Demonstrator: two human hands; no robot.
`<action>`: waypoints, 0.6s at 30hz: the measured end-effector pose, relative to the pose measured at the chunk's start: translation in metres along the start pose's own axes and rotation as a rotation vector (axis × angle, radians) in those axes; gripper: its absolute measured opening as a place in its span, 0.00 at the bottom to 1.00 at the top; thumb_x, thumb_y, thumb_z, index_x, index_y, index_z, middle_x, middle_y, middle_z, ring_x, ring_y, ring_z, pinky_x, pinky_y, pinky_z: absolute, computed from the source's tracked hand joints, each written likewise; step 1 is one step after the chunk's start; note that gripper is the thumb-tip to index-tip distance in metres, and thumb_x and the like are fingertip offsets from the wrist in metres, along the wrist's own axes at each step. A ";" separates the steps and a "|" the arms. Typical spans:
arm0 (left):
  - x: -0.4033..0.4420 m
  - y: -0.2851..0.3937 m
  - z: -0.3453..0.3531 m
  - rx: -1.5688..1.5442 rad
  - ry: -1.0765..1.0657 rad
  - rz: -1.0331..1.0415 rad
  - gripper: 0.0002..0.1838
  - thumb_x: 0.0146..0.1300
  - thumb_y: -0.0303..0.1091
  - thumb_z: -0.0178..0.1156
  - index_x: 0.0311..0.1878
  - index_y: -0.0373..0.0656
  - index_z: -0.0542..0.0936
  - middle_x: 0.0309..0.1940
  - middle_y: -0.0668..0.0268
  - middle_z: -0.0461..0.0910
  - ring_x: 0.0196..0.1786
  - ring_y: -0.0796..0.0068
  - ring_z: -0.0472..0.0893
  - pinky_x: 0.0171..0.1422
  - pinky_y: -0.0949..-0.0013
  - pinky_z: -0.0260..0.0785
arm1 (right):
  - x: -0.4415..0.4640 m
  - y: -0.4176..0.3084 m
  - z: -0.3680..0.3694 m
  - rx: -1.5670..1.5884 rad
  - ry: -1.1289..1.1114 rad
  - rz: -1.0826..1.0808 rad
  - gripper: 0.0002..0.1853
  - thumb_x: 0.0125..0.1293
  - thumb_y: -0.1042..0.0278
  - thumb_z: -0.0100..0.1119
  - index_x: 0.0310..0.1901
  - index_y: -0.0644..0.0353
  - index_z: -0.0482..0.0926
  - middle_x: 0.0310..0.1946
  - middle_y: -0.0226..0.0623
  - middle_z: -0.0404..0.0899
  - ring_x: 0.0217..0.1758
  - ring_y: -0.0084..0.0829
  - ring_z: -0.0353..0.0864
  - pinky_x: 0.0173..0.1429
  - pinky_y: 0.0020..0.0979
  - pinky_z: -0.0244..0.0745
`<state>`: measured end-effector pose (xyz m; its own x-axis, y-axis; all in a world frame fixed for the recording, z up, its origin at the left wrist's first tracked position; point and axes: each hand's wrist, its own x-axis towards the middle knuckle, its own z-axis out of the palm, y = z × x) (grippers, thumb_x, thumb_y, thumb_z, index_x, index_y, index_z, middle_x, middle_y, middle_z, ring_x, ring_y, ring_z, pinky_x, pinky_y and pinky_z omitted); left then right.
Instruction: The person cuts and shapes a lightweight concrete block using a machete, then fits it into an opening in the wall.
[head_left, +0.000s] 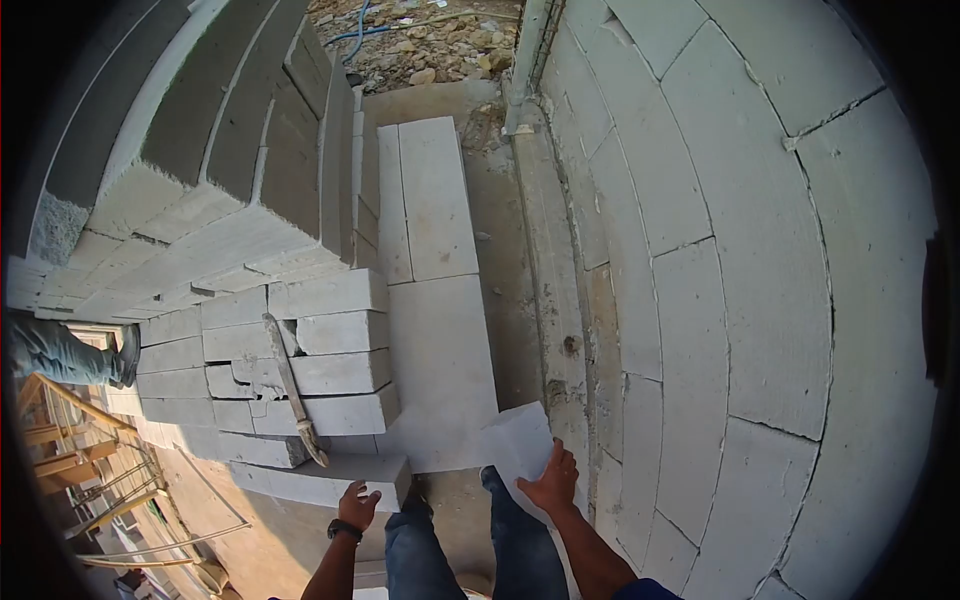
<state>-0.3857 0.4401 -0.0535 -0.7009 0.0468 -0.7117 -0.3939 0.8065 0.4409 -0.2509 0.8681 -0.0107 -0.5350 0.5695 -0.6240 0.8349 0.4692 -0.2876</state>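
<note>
My right hand (555, 483) grips a short pale block (516, 446) in front of my right leg, the thumb across its face and the fingers along its right side. My left hand (357, 504) is empty, its fingers loosely bent and apart, close to the end of a long pale block (325, 480); whether it touches the block I cannot tell. A dark watch is on the left wrist. On top of the stacked blocks (345, 374) beyond it lies a long narrow tool (290, 385) with a brownish handle end.
Flat pale blocks (435, 330) run forward from my feet. A tall block wall (690, 300) rises close on the right. Higher stacks (220, 120) stand at left. Another person's leg (70, 350) shows far left, near wooden framing (80, 450). Rubble (430, 55) lies ahead.
</note>
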 end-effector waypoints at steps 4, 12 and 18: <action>-0.004 0.075 0.048 -0.029 -0.125 0.108 0.36 0.66 0.45 0.74 0.70 0.33 0.75 0.62 0.44 0.82 0.61 0.51 0.86 0.63 0.56 0.81 | 0.027 0.037 -0.064 0.291 0.040 0.106 0.70 0.43 0.54 0.87 0.81 0.65 0.45 0.71 0.62 0.63 0.75 0.59 0.64 0.77 0.56 0.63; 0.033 0.284 0.008 -0.165 -0.058 0.206 0.35 0.70 0.41 0.69 0.74 0.32 0.71 0.64 0.45 0.82 0.60 0.55 0.87 0.62 0.59 0.81 | 0.047 0.006 -0.147 0.803 0.247 0.115 0.70 0.44 0.63 0.87 0.82 0.67 0.44 0.76 0.57 0.58 0.80 0.52 0.60 0.81 0.50 0.58; 0.128 0.398 -0.022 -0.216 -0.014 0.203 0.30 0.73 0.40 0.67 0.71 0.31 0.73 0.62 0.48 0.83 0.60 0.60 0.86 0.65 0.61 0.78 | 0.150 -0.049 -0.153 0.651 0.391 0.033 0.69 0.43 0.60 0.88 0.81 0.67 0.48 0.76 0.61 0.57 0.80 0.58 0.58 0.83 0.54 0.54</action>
<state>-0.6458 0.7544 0.0428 -0.7704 0.2040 -0.6041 -0.3651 0.6356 0.6802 -0.3916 1.0332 0.0209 -0.4137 0.8309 -0.3720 0.6939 0.0233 -0.7197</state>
